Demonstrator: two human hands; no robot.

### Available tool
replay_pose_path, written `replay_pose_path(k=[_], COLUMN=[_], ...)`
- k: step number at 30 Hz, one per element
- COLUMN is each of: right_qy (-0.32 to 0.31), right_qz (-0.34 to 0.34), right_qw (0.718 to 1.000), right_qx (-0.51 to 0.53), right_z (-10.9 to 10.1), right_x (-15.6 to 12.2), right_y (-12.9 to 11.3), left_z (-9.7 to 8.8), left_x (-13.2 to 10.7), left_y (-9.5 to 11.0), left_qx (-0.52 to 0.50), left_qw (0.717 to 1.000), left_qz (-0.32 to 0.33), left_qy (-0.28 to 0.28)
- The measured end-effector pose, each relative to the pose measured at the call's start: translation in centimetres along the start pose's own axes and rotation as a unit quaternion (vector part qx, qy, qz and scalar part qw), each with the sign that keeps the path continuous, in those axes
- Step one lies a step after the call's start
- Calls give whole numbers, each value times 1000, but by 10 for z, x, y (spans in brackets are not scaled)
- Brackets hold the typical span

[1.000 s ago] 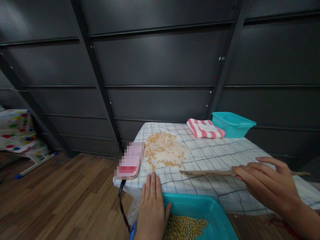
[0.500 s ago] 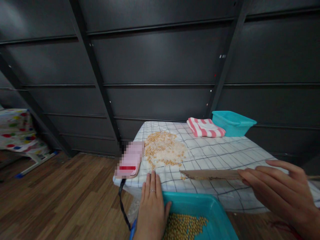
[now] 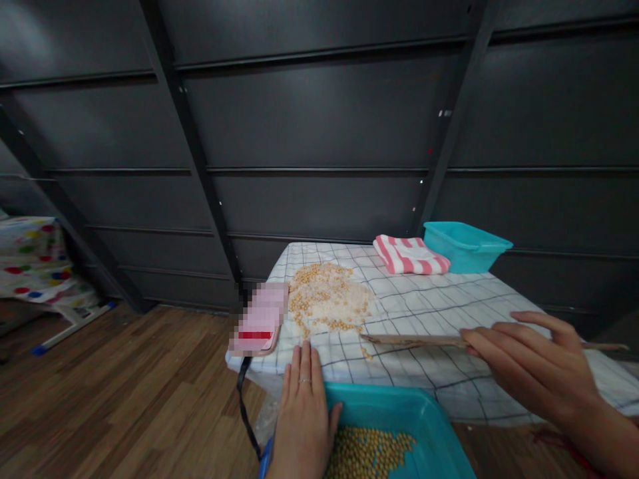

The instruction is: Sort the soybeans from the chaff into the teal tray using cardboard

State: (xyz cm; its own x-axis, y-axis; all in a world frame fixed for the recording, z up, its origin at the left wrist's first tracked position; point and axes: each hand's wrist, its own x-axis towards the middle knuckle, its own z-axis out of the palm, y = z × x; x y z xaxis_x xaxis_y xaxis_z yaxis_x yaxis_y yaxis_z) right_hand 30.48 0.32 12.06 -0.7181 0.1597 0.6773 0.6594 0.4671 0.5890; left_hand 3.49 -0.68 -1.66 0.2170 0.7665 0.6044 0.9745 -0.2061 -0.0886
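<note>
A thin brown strip [image 3: 414,340], perhaps cardboard, is pinched along its length by the right hand [image 3: 534,372], thumb and forefinger closed on it and the other fingers loosely lifted. Its free end is held near the close side of a mixed heap of yellow beans and white grains [image 3: 329,299], spread on a cloth-covered counter [image 3: 444,306]. A few loose beans [image 3: 367,354] are seen just on the near side of that tip. By the left hand [image 3: 302,412] nothing is seen to be gripped: its fingers are laid straight and together, thumb apart, over the left side of a turquoise basin [image 3: 387,396] with more beans [image 3: 372,452] inside. For good control, the strip is probably best held low and level, with short, light strokes, so that beans are not flicked. The front edge of the counter is close to the loose beans, so slow movement is advisable there. On the left, room is limited by a pixelated pink object [image 3: 259,319]; more is offered rightward, before the striped towel [image 3: 412,256] and the far basin [image 3: 464,247] are reached.
</note>
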Motion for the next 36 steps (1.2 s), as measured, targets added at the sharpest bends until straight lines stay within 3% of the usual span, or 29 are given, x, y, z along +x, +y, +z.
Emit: replay_pose_path(k=[6, 15, 36], right_qy=[28, 21, 18], right_qz=[-3, 3, 14], right_qw=[999, 999, 1000], right_qx=[-40, -28, -15], right_z=[-5, 15, 12], right_x=[4, 13, 16], right_y=[6, -2, -2], left_z=[-2, -3, 0], left_x=[2, 2, 1], left_y=[-1, -1, -2], left_qx=[27, 29, 1], left_qw=[999, 999, 1000], left_qz=[19, 19, 5], left_qy=[8, 12, 17])
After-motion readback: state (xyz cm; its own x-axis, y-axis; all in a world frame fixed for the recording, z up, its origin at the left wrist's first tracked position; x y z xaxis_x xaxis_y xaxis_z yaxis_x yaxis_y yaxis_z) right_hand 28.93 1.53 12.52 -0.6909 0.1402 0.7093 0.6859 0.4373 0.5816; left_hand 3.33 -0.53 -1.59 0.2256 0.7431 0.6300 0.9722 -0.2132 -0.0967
